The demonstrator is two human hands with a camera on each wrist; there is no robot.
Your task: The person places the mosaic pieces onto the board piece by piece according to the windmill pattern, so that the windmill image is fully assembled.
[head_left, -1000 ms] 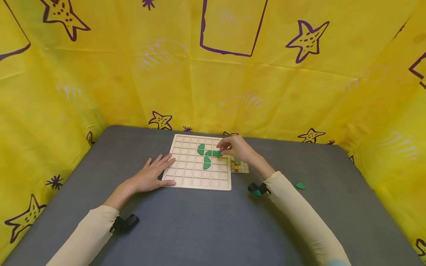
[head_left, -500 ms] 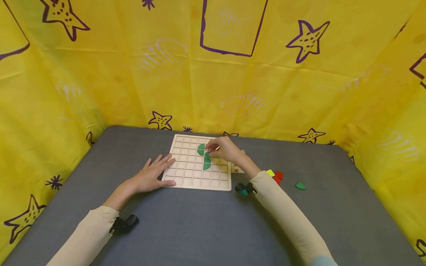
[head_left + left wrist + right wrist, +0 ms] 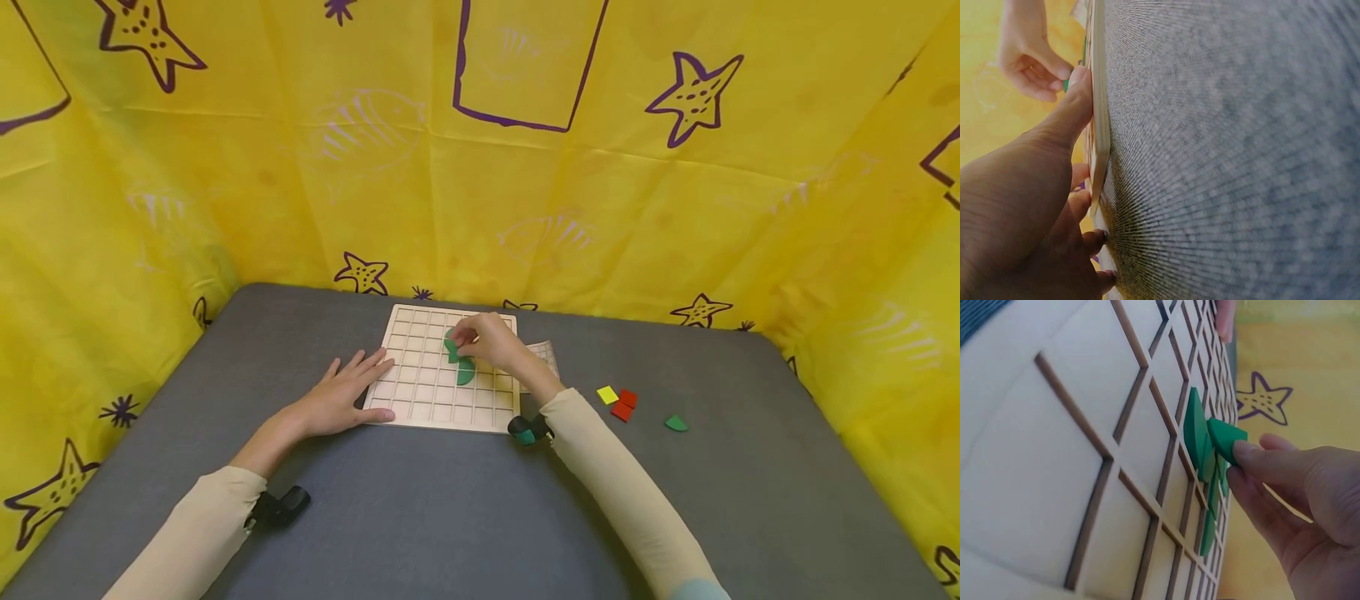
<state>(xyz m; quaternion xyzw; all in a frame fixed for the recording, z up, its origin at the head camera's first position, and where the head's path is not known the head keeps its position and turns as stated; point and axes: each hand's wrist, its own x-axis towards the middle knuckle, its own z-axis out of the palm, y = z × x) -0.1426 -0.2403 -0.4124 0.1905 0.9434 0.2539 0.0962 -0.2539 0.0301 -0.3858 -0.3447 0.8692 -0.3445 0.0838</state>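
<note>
At the middle of the desk's (image 3: 390, 525) far side, just short of its far edge, a gridded wooden board (image 3: 435, 412) was touched by the left hand (image 3: 341, 396), whose fingers were spread apart at the board's left edge, with the thumb laid over the near left corner. Above the board, near its centre, a round-edged green piece (image 3: 1227, 439) was pinched by the right hand (image 3: 486, 336), thumb and finger brought together on it. The piece was held at the fingertips, to the left of that palm; the right hand was thus far nearer to it than the left. No clear long axis was shown, but the piece was tilted to the board's face, and that tilt was judged the relation that counted most. Flat green pieces (image 3: 466, 372) were seen on the grid just beside it; whether they were touched by it could not be told. By the board's right edge, a card (image 3: 545, 357) was partly hidden by the right forearm (image 3: 536, 379). Farther right on the desk, a yellow piece (image 3: 607, 395), two red pieces (image 3: 622, 412) and a loose green quarter-round (image 3: 677, 423) were seen.
</note>
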